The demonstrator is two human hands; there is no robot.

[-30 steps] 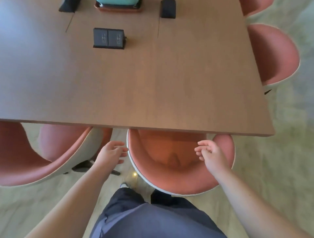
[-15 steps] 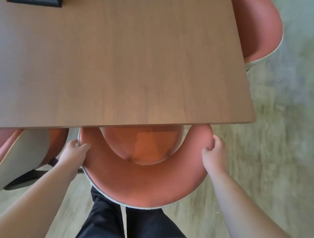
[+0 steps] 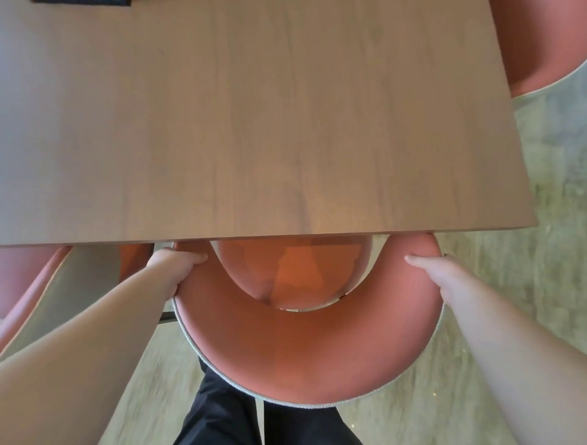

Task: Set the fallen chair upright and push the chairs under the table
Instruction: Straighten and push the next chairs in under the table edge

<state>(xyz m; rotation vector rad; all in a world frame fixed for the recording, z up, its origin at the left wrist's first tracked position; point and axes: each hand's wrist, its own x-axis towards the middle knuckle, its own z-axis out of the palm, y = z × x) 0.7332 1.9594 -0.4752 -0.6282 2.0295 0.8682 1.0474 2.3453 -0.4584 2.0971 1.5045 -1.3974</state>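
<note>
1. On my feed, a flat black object (image 3: 81, 2) sits at the very top edge, left of centre; only its lower strip is in frame, so I cannot tell what it is
2. The floor on the right is a pale grey-green carpet (image 3: 556, 286) with a mottled, streaky pattern
3. A few tiny bright glints (image 3: 432, 393) show on that carpet towards the bottom right
4. At the lower left the floor (image 3: 152, 381) looks tan and smoother, blurred in streaks
5. At the bottom centre I see the person's dark trousers (image 3: 222, 413), both legs side by side, with a thin pale sliver of floor between them
</note>
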